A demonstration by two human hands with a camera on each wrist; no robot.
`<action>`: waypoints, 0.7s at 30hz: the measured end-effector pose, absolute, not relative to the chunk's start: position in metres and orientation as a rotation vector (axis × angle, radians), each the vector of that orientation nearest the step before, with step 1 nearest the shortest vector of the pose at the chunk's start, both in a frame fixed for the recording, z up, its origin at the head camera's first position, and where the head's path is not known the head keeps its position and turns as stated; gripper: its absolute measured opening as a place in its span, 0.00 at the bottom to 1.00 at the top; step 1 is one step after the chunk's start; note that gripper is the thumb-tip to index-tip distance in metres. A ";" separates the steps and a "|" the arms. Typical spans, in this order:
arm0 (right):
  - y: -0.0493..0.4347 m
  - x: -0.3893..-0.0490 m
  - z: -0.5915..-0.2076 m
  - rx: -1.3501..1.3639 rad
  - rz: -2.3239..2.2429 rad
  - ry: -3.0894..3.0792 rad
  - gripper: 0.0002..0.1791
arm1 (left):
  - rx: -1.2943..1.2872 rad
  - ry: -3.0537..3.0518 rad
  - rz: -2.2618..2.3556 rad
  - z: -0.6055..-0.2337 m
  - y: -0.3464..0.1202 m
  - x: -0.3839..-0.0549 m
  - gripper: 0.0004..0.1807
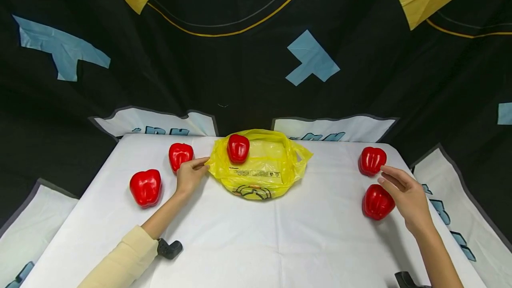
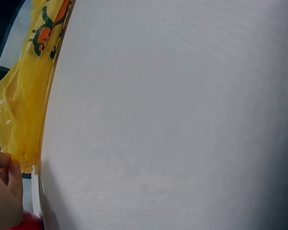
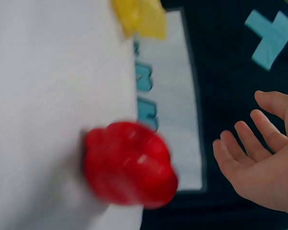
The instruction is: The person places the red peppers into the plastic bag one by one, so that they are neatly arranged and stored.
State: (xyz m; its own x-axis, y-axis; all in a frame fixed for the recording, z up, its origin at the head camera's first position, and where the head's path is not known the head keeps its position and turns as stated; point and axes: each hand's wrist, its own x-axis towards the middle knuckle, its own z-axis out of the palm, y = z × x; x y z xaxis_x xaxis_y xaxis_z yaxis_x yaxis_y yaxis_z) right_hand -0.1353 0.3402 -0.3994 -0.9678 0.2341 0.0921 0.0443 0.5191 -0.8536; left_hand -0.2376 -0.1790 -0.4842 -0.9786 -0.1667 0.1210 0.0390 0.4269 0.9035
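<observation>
Pinching the left edge of a yellow plastic carrier bag (image 1: 248, 185) between thumb and fingertips with the left hand (image 1: 190, 177), at the end of a cream sleeve (image 1: 126, 254). Reaching over the right side with the right hand (image 1: 409, 199), gripping nothing, with fingers gently bent and slightly spread and with thumb apart from them. Hovering just beside the far right bell pepper (image 1: 372, 161) and the near right bell pepper (image 1: 378, 202), both red and glossy. In the right wrist view, only one of these, blurred, clear of the palm. At the far middle of the white-covered table (image 1: 240, 243), the bag, lying with a handle hole toward the right and dark print on the near side. Within its left part, a red bell pepper (image 1: 238, 149); impossible to tell whether inside or on top. Just left of the pinching fingers, the far left bell pepper (image 1: 179, 154); nearer and farther left, the near left bell pepper (image 1: 146, 188). Beyond the table, a black backdrop cloth (image 1: 248, 74) with yellow and pale blue shapes.
</observation>
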 end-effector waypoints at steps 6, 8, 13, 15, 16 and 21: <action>0.357 -0.130 -0.419 -0.453 1.387 -2.631 0.33 | 0.103 -2.475 -1.574 -0.485 -0.178 -0.237 0.14; 0.362 -0.130 -0.424 -0.524 1.415 -2.639 0.35 | 0.108 -2.474 -1.583 -0.486 -0.179 -0.237 0.14; 0.372 -0.131 -0.437 -0.614 1.525 -2.647 0.41 | 0.117 -2.486 -1.590 -0.486 -0.179 -0.238 0.15; 0.375 -0.131 -0.441 -0.615 1.576 -2.654 0.44 | 0.121 -2.491 -1.585 -0.485 -0.180 -0.238 0.15; 0.376 -0.131 -0.442 -0.616 1.607 -2.652 0.45 | 0.123 -2.493 -1.582 -0.485 -0.180 -0.237 0.15; 0.380 -0.130 -0.451 -0.576 1.731 -2.660 0.50 | 0.127 -2.498 -1.563 -0.486 -0.180 -0.237 0.14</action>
